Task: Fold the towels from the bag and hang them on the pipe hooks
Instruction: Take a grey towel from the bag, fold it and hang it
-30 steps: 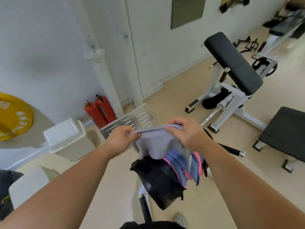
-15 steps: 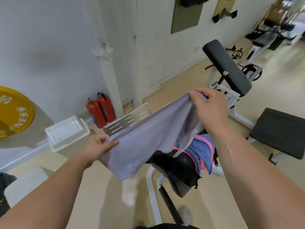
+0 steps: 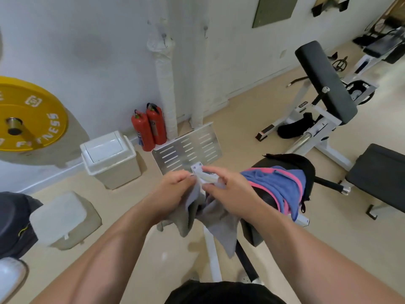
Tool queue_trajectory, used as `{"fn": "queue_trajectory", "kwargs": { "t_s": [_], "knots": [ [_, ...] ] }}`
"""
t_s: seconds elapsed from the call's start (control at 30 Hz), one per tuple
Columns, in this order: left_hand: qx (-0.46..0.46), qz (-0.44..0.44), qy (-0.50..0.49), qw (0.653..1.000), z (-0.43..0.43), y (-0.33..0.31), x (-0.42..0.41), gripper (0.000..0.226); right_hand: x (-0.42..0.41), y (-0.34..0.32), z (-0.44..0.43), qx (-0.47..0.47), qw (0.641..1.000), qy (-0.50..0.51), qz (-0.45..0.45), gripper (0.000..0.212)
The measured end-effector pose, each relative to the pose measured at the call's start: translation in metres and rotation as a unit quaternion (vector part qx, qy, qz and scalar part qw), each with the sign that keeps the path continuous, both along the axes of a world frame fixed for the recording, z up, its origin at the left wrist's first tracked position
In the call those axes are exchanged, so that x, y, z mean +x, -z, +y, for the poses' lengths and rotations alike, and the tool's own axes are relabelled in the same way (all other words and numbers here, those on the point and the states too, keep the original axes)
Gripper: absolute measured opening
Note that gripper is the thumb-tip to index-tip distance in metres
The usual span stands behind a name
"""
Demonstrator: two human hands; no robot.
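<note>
A grey towel (image 3: 219, 218) hangs doubled below my hands in the middle of the head view. My left hand (image 3: 173, 189) and my right hand (image 3: 230, 191) pinch its top edge side by side, almost touching. To the right a black bag (image 3: 304, 170) rests on a bench seat, with a blue towel with pink trim (image 3: 278, 183) spilling out of it. Two white wrapped pipes (image 3: 166, 84) rise along the wall ahead, and a small hook (image 3: 164, 38) shows on the nearer one and another hook (image 3: 205, 29) on the wall pipe to its right.
Two red fire extinguishers (image 3: 149, 126) stand at the pipe's foot beside a white lidded bin (image 3: 109, 156). A slotted metal plate (image 3: 186, 148) lies in front. A yellow weight plate (image 3: 26, 115) is at the left. Black padded gym benches (image 3: 324, 80) fill the right.
My hands, spread wide with the towel stretched between them half a second ago, have come together. The towel now hangs folded in half below them.
</note>
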State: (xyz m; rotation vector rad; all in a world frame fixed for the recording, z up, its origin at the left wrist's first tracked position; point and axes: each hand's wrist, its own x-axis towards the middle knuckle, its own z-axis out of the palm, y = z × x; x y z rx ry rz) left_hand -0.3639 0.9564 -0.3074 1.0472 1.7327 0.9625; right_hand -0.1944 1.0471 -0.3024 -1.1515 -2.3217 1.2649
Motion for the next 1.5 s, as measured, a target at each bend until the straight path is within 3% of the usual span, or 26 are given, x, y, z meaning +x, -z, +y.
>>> {"fn": "queue_trajectory", "kwargs": {
  "t_s": [0.07, 0.17, 0.27, 0.37, 0.53, 0.77, 0.97, 1.07, 1.13, 1.23, 1.33, 1.4, 1.5],
  "knots": [
    [0.006, -0.024, 0.018, 1.000, -0.003, -0.006, 0.005, 0.025, -0.008, 0.003, -0.008, 0.016, 0.999, -0.009, 0.027, 0.030],
    [0.001, -0.066, 0.012, 0.998, -0.009, -0.008, 0.002, 0.032, -0.010, 0.002, -0.006, -0.013, 0.998, 0.004, 0.065, 0.018],
    [-0.014, -0.079, 0.040, 0.996, -0.017, -0.008, -0.005, 0.021, -0.010, -0.002, -0.003, -0.043, 0.995, -0.067, 0.056, 0.023],
    [-0.035, -0.050, 0.076, 0.995, -0.022, -0.007, -0.008, 0.019, -0.016, -0.003, -0.003, -0.018, 0.996, -0.086, 0.032, 0.008],
    [-0.009, 0.048, -0.011, 0.999, -0.025, 0.003, -0.012, 0.013, -0.014, -0.001, 0.006, -0.032, 0.999, 0.021, 0.008, 0.018],
    [-0.030, -0.002, -0.147, 0.989, -0.030, 0.018, -0.021, 0.030, 0.001, 0.002, 0.022, -0.060, 0.986, 0.150, 0.028, 0.020],
    [0.011, -0.115, -0.217, 0.969, -0.015, 0.013, 0.002, 0.019, -0.005, 0.003, 0.013, -0.158, 0.935, 0.291, 0.125, 0.008],
    [0.050, -0.138, -0.195, 0.970, -0.004, 0.005, 0.025, 0.029, -0.020, 0.005, -0.006, -0.260, 0.899, 0.297, 0.187, 0.010],
    [0.072, -0.128, -0.179, 0.973, 0.000, 0.002, 0.037, 0.019, -0.026, 0.005, -0.015, -0.315, 0.872, 0.293, 0.235, 0.015],
    [0.081, -0.124, -0.183, 0.972, 0.000, 0.002, 0.040, 0.021, -0.023, -0.006, -0.021, -0.374, 0.841, 0.259, 0.292, 0.021],
    [0.081, -0.166, -0.173, 0.967, -0.006, 0.000, 0.036, 0.027, -0.015, -0.001, -0.021, -0.311, 0.896, 0.189, 0.253, 0.037],
    [0.077, -0.185, -0.158, 0.967, -0.011, -0.002, 0.036, 0.029, -0.013, 0.005, -0.020, -0.184, 0.949, 0.159, 0.203, 0.042],
    [0.063, -0.188, -0.138, 0.970, -0.014, 0.001, 0.034, 0.032, -0.013, 0.009, -0.019, -0.006, 0.978, 0.125, 0.167, 0.033]
  ]
}}
